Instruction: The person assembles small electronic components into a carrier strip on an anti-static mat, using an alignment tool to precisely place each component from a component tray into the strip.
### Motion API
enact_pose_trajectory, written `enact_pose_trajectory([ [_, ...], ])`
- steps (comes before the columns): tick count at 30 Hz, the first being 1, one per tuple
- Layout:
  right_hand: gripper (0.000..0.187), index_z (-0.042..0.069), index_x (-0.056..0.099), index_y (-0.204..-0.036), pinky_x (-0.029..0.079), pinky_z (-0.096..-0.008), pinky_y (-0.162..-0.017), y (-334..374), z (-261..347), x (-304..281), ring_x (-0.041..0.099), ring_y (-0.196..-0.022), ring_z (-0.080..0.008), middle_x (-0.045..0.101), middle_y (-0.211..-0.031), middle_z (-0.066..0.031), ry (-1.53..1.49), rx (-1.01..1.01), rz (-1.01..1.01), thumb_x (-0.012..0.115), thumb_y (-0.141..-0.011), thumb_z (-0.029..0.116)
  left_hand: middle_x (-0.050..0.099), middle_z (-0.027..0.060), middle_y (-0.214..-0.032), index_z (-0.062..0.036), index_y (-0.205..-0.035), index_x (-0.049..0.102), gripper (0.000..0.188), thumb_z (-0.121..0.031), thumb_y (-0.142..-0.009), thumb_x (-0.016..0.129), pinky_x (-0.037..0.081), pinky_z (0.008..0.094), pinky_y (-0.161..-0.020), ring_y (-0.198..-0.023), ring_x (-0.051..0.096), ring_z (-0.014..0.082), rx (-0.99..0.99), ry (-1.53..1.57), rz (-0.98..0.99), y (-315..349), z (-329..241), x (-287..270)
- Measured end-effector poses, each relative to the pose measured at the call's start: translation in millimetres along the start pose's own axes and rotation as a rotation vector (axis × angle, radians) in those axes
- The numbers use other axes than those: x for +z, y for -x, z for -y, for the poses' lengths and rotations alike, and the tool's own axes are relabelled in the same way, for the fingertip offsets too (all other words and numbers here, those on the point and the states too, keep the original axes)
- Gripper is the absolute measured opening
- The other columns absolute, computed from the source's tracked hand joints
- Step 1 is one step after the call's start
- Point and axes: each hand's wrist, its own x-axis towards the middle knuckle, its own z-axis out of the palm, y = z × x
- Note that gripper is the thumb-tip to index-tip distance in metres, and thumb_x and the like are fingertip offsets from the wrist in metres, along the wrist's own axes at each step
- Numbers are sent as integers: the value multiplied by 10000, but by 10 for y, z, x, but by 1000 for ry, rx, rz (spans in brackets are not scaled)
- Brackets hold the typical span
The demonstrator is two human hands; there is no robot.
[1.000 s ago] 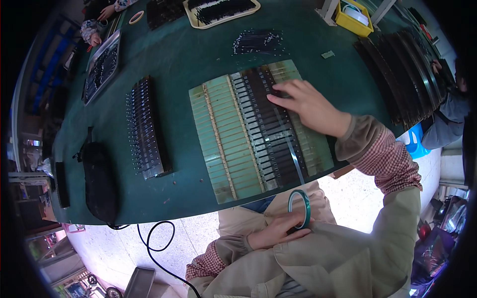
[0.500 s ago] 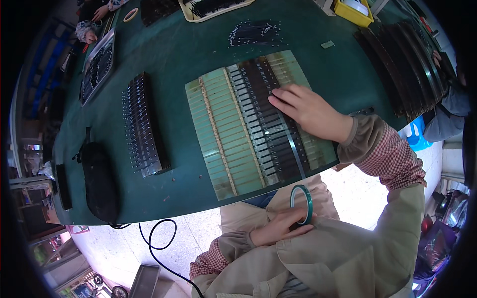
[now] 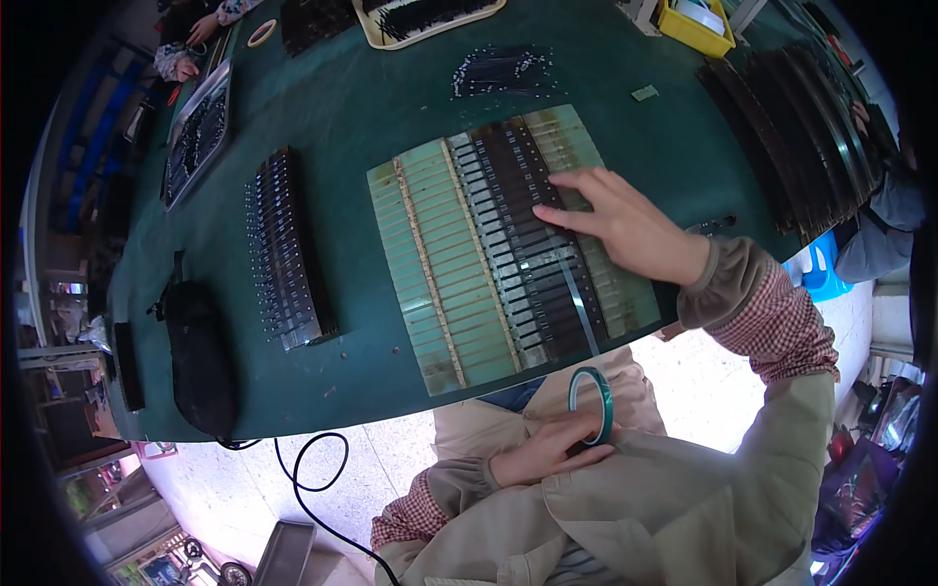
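Observation:
A pale green slotted board lies on the bench before me. Across its right half runs a dark perforated strip, with a row of short dark leads along its left side. My right hand reaches over the board from the right, its thumb and forefinger spread and their tips at the dark strip. Down in my lap, my left hand is closed round a roll of green tape. From the roll a shiny length of tape stretches up over the board's front edge onto the strip.
Left of the board stands another dark strip with leads, beside a black pouch. Thin dark leads lie behind. A metal tray, a cream tray, a yellow bin and stacked dark strips surround these. Another person's hands show far left.
My right hand has shifted slightly right and toward me, and its thumb and forefinger have spread apart. My left hand keeps the tape roll in nearly the same place.

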Motion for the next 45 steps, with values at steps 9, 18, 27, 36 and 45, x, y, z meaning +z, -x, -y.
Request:
enact_pose_trajectory([
  [9, 486, 4, 535, -1231, 394, -388, -965, 80, 177, 70, 475, -1130, -295, 508, -1224, -139, 89, -30, 8, 544, -746, 42, 617, 89, -910, -17, -1120, 590, 294, -152, -869, 664, 486, 300, -705, -805, 613, 196, -33, 16, 39, -27, -5, -38],
  [18, 424, -42, 562, -1163, 390, -369, -957, 123, 283, 62, 494, -1081, -297, 528, -1150, -156, 208, -92, -32, 539, -748, 44, 617, 79, -911, -23, -1133, 585, 306, -143, -864, 668, 486, 300, -721, -818, 610, 192, -49, 15, 38, 14, -19, -13],
  [27, 488, 10, 524, -1245, 379, -410, -982, 217, 377, 73, 463, -1153, -323, 489, -1228, -170, 63, -32, 36, 534, -758, 42, 604, 96, -881, -20, -1105, 592, 298, -155, -854, 679, 484, 306, -716, -778, 594, 210, -20, 55, 18, 20, 9, 5],
  [36, 495, 13, 513, -1252, 366, -438, -992, 290, 465, 32, 438, -1184, -339, 475, -1247, -173, 127, -56, 39, 532, -760, 66, 602, 102, -863, -17, -1082, 599, 290, -160, -845, 689, 483, 306, -709, -758, 591, 222, -42, 37, 5, 19, -22, -7],
  [45, 491, 27, 512, -1257, 368, -443, -992, 384, 560, 44, 441, -1179, -346, 487, -1238, -164, 163, -83, 136, 525, -768, 64, 608, 78, -871, -19, -1099, 602, 292, -148, -850, 684, 479, 304, -701, -788, 609, 202, -67, 17, 29, 24, -54, -31],
])
